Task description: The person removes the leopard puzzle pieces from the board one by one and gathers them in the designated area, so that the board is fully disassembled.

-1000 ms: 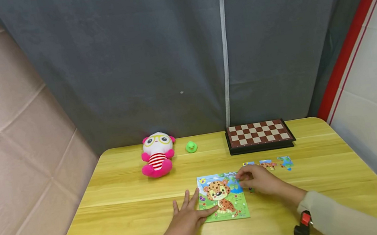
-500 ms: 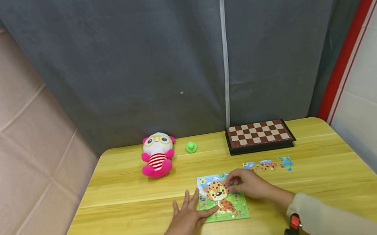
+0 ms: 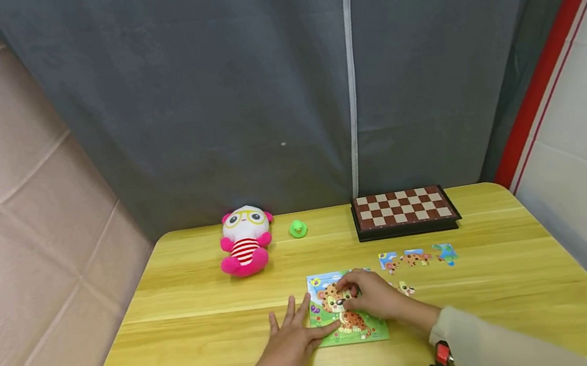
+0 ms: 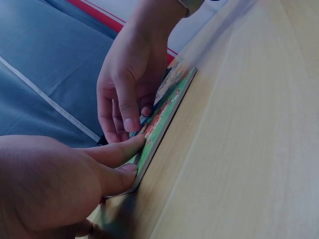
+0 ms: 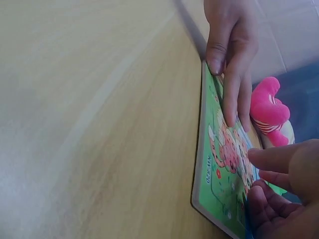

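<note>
A square leopard jigsaw puzzle (image 3: 374, 330) lies flat on the table, green at its near edge. My left hand (image 3: 289, 345) rests at its left edge with spread fingers, index finger and thumb touching the board. Over the upper right part of the puzzle is my right hand (image 3: 375, 296), thumb and fingertips brought together on a small bluish puzzle piece that they mostly hide. In the left wrist view, the right hand's (image 4: 132, 74) fingertips are right at the board, close to the left hand's (image 4: 55, 174) fingers. A loose piece (image 3: 406, 288) with part of a face lies beside the right wrist.
Several loose puzzle pieces (image 3: 415, 258) lie in a row at the back right. Behind them stands a folded chessboard box (image 3: 405, 212). A pink panda plush (image 3: 245, 241) and a small green duck (image 3: 298, 228) sit at the back left. A grey curtain (image 3: 201, 95) hangs behind the table.
My right hand has moved left from the puzzle's right edge to over the leopard's head, uncovering the loose piece beside its wrist. The left hand has stayed in place.
</note>
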A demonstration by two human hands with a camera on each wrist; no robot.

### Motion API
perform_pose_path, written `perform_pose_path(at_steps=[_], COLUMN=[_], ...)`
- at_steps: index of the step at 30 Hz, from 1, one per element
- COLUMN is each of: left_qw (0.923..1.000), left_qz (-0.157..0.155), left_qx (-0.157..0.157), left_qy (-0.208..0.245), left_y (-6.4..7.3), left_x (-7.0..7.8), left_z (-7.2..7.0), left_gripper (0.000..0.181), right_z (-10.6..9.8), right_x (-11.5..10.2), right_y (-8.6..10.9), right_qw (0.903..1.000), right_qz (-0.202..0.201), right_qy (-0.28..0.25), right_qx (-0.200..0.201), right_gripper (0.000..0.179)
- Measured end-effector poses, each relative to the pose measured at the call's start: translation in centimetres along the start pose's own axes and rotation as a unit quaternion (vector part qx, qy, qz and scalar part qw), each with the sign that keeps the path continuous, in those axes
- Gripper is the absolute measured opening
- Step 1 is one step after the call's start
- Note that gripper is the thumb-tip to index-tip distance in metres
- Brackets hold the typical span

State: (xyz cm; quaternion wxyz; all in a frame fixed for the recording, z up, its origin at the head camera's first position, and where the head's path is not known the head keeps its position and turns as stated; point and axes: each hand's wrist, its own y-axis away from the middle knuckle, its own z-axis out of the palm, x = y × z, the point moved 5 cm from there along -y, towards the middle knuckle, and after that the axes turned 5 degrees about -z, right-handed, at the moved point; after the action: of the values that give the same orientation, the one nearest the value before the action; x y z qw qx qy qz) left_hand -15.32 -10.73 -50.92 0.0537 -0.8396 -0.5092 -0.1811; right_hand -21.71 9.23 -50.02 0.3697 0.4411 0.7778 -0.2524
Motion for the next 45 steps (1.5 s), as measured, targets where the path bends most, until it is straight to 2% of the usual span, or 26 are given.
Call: perform_pose_path(at_steps=[7,12,22,32,41,45], left_qw=[1.0,0.9999,0.9999,1.0,0.9991,0.9994], left_qz=[-0.003,-0.006,-0.007,0.001,-0.018,-0.016], left_qx=[-0.004,-0.005,-0.005,-0.001,-0.005,-0.005], left_qy=[0.0,0.012,0.011,-0.006,0.037,0.031], left_y=[0.05,0.02,-0.02,-0.13,0.01,0.01], left_x=[0.05,-0.06,-0.02,0.09,-0.01,0.01], left_z=[-0.07,-0.07,-0.14,-0.16,-0.19,-0.16], left_gripper=[0.048,0.047,0.047,0.047,0.045,0.045], right_z=[0.35,0.56,0.73,0.74,0.85,0.8], right_x=[-0.42,-0.42,-0.56,-0.66,-0.7,-0.69], right_y=[0.14,0.16,0.06,-0.27,-0.3,-0.27], right_qw=[0.9996,0.9987,0.9974,0.997,0.9975,0.9979], right_qz=[0.007,0.028,0.031,0.043,0.034,0.032], right_qy=[0.026,0.037,0.06,0.058,0.057,0.049], right_qx=[-0.008,-0.021,-0.024,-0.028,-0.027,-0.029], right_gripper=[0.053,0.065,0.057,0.054,0.055,0.056])
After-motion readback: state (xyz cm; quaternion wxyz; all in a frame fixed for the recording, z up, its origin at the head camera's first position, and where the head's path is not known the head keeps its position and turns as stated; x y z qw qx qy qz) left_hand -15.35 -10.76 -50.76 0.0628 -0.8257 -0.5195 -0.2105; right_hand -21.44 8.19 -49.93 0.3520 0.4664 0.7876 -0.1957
